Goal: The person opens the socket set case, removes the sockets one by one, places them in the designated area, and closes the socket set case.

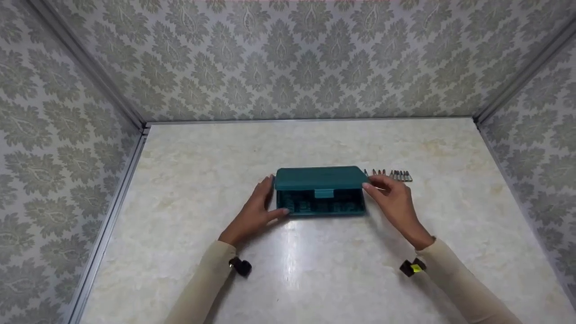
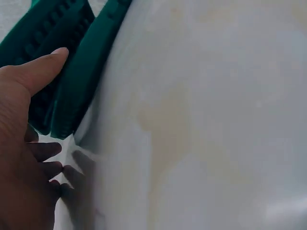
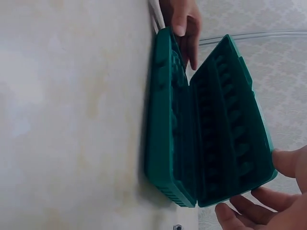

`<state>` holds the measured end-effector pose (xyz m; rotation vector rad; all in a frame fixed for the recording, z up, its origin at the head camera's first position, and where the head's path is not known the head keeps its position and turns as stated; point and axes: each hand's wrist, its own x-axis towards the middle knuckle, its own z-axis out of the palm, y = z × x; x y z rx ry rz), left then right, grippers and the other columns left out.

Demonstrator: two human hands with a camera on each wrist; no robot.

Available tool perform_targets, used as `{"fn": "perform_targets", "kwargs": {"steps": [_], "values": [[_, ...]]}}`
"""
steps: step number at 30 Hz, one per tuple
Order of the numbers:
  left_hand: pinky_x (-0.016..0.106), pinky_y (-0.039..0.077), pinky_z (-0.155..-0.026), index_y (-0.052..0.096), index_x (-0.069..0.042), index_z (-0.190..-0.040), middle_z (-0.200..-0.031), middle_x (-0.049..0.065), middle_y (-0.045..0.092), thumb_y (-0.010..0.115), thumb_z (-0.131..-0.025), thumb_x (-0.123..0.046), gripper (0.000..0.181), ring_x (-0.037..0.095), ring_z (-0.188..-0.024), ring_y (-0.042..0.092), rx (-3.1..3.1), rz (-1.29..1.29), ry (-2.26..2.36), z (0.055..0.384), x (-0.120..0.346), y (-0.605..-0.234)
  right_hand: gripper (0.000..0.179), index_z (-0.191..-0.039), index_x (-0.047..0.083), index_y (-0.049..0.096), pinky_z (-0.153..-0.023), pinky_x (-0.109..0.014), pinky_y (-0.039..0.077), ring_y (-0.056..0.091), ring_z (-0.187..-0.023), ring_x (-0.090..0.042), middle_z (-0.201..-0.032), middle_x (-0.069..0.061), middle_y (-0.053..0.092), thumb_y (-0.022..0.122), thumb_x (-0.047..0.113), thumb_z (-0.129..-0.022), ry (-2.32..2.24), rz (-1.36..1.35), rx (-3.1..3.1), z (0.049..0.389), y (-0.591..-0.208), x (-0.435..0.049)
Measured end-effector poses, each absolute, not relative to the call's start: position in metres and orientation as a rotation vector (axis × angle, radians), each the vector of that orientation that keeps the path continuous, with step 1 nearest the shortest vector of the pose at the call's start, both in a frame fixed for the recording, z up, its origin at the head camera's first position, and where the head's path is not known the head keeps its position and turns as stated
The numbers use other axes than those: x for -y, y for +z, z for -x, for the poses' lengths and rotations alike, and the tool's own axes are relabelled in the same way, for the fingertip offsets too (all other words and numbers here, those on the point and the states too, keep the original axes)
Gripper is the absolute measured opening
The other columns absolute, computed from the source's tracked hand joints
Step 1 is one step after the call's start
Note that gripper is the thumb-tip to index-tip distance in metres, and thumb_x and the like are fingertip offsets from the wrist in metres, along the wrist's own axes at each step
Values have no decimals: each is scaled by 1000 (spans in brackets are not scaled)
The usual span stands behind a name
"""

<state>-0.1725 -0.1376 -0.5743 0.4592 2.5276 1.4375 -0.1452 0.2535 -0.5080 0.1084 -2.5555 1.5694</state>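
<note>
A dark green plastic case stands on the table, its lid (image 1: 317, 177) raised partway above the base (image 1: 321, 213). My left hand (image 1: 255, 210) holds the base at its left end, with the thumb over the front rim and the fingers along the side. At the other end, my right hand (image 1: 392, 198) pinches the lid's right corner between thumb and fingers. The right wrist view shows rows of molded slots inside the lid (image 3: 232, 120). A latch tab (image 1: 324, 193) sits at the middle of the lid's front edge.
Several small metal bits (image 1: 400, 175) lie in a row on the marbled table (image 1: 216, 153), just behind and right of the right hand. Patterned panels (image 1: 310, 58) enclose the table at the back and sides.
</note>
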Motion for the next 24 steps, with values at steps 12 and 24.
{"fn": "perform_targets", "kwargs": {"steps": [12,24], "values": [[50,32,-133,21,-9,-176,-181,8,29,77,-104,-45,98,29,-165,32,-2200,-226,1789,169,137,-550,33,-133,1,76,-98,-17,59,75,-118,-28,-130,-17,76,80,15,-103,1590,-104,2496,139,-521,-250],[54,46,-124,25,-8,-176,-174,19,39,84,-99,-46,104,36,-158,45,-2147,-144,1831,167,122,-543,35,-135,5,76,-102,-26,60,73,-123,-23,-133,-10,76,81,19,-103,1605,-146,2500,136,-530,-254]]}}
